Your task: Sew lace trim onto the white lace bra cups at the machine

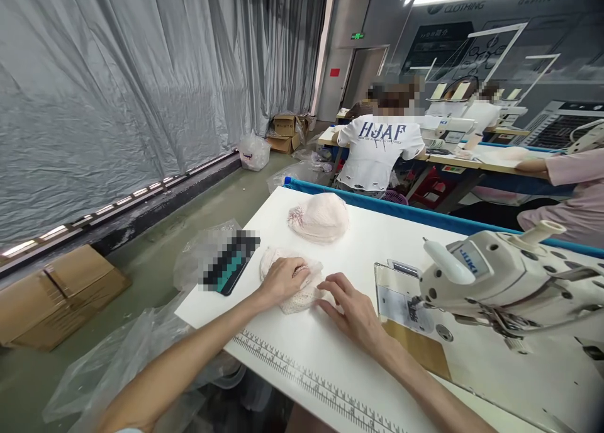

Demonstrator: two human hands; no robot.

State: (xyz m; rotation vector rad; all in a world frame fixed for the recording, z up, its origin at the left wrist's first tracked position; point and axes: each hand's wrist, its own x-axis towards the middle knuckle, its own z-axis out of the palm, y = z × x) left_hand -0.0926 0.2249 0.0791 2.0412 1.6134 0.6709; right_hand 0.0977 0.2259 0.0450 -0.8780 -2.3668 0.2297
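My left hand (pixel 283 277) lies curled on top of a small cream lace fabric piece (pixel 299 297) on the white worktable (pixel 358 244). My right hand (pixel 352 307) rests beside it with fingers spread, the fingertips touching the piece's right edge. A second pink, rounded fabric piece (pixel 319 216) lies farther back on the table, apart from both hands. A dark phone (pixel 230 262) sits at the table's left edge, just left of my left hand.
A white sewing machine (pixel 509 275) stands at the right. A printed ruler (pixel 306 379) runs along the table's near edge. Plastic bags (pixel 136 351) and cardboard boxes (pixel 56 294) lie on the floor at left. Other people sit at tables behind.
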